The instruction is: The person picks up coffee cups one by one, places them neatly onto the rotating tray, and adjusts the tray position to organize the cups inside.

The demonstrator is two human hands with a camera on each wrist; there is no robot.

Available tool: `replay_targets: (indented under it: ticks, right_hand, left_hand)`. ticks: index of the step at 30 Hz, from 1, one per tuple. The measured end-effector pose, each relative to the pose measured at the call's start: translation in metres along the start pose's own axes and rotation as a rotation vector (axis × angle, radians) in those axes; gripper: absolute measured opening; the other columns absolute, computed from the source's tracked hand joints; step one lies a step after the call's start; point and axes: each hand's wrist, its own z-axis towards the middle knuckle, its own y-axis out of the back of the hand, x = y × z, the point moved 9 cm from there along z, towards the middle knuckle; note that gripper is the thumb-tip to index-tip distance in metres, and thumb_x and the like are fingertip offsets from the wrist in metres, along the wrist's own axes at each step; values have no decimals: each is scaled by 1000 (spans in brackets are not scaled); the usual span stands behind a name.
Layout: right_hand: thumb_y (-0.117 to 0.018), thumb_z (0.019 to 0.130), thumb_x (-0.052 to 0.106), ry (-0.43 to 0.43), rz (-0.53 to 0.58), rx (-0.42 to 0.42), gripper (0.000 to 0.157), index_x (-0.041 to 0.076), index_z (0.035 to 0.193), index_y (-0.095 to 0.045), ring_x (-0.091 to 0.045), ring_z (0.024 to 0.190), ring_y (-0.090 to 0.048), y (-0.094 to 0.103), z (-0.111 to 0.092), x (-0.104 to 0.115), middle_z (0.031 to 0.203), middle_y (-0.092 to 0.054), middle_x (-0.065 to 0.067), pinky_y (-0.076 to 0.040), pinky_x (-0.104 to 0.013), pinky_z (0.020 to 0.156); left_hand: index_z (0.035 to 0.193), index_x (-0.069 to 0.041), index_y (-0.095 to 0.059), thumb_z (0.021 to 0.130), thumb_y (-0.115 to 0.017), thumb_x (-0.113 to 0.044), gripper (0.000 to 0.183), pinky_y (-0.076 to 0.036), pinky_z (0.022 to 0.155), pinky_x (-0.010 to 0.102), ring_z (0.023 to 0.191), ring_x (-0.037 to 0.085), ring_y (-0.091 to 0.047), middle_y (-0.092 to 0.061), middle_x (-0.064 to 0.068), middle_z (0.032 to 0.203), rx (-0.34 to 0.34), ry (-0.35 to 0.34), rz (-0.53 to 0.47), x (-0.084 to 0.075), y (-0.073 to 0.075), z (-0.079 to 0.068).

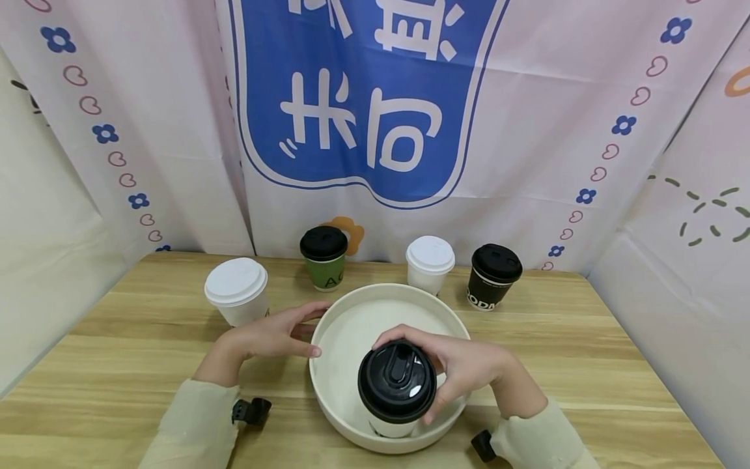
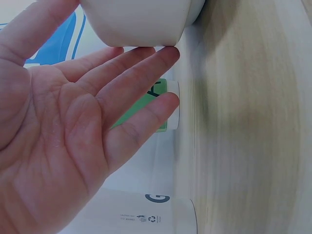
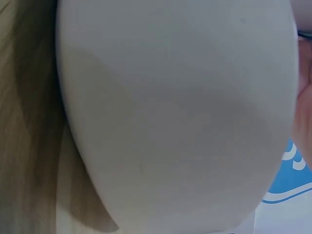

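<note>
Tray [image 1: 346, 339]: we saw it between the two hands, round, cream and shallow-walled.
Left hand [image 1: 278, 335]: we saw its fingers loosely extended, thumb spread away from them; from its wrist, we saw fingertips touching the tray's outer wall.
Right hand [image 1: 463, 365]: we saw it curled round the black-lidded coffee cup, thumb on the near side, fingers at the far side.
Black-lidded coffee cup [image 1: 397, 384]: we found it in the right hand's grip, above the tray's near part; we could not tell whether its base touched the tray.
White-lidded paper cup [image 1: 236, 292]: we saw this just beyond the left hand's wrist.
Green paper cup [image 1: 325, 260]: we saw it, black lid on, beyond the left fingertips.
Smaller white cup [image 1: 430, 264]: we noted it beyond the right hand, past the tray's far rim.
Black lettered cup [image 1: 493, 277]: we spotted it beyond the right hand, right of the smaller white cup.
Wooden tabletop [image 1: 586, 365]: we saw this beneath both hands.
</note>
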Motion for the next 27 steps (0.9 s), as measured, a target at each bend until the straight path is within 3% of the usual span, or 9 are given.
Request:
replay_targets:
  ticks: [27]
  right_hand:
    - [-85, 73, -3, -39, -10, 20, 93, 7, 147, -29, -23, 137, -43, -5, 3, -8, 148, -39, -17, -30, -30, 122]
  left_hand:
    - [158, -7, -19, 92, -70, -14, 84, -34, 115, 60, 143, 50, -34, -23, 24, 162, -3, 15, -17, 1, 0, -2]
